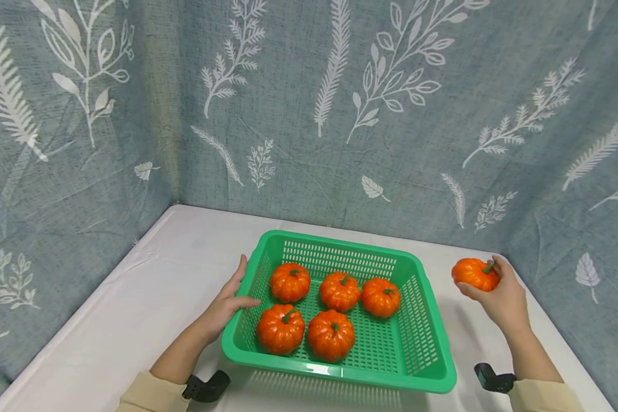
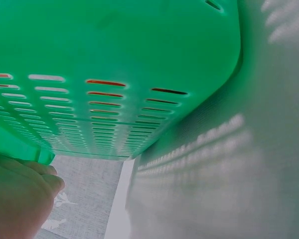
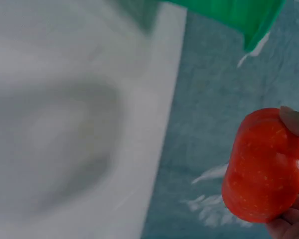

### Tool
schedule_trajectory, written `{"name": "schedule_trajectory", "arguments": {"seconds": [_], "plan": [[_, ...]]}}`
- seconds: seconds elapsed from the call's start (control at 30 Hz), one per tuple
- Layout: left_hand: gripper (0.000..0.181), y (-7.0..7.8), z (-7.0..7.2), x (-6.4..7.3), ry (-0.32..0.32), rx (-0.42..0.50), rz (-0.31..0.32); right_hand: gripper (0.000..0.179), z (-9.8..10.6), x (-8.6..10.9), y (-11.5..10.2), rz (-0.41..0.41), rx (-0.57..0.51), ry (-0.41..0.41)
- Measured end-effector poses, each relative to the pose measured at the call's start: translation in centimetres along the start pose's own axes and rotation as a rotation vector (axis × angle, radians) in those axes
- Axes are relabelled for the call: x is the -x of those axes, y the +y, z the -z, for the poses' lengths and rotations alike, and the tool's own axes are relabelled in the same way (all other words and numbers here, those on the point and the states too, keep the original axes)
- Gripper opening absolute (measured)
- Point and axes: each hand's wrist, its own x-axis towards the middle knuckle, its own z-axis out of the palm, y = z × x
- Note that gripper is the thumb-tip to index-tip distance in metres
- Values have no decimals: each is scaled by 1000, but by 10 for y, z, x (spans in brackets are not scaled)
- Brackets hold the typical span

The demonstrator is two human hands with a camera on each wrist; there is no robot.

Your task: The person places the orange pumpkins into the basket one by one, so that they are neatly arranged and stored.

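Observation:
A green plastic basket point(image 1: 391, 375) with slotted walls stands in the middle of the white table. Several small orange pumpkins with green stems lie inside, among them one front-left pumpkin point(image 1: 280, 329) and one pumpkin point(image 1: 381, 297) farther right. At the basket's left rim, my left hand point(image 1: 221, 309) grips the edge with its thumb over the inside. The left wrist view shows the basket wall point(image 2: 104, 45) close up, with that hand at lower left. My right hand point(image 1: 507, 297) holds another pumpkin point(image 3: 264, 169) in the air, right of the basket and apart from it.
A white cloth-like surface covers the table point(image 1: 149, 286). Behind it and along both sides hangs a grey-blue curtain point(image 1: 298, 160) with white leaf prints. Dark bands with a small device point(image 1: 206, 387) sit on both wrists, at the beige sleeves.

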Motion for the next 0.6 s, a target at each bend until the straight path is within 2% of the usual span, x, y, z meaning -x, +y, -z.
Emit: {"name": "schedule_trajectory", "arguments": {"seconds": [0.27,0.6], "plan": [[92,0,0,0,-2,2,0,93,5,10,-46,217,-1,-46],[92,-2,0,0,-5,7,-5,87,-3,27,-82,353,6,-136]]}}
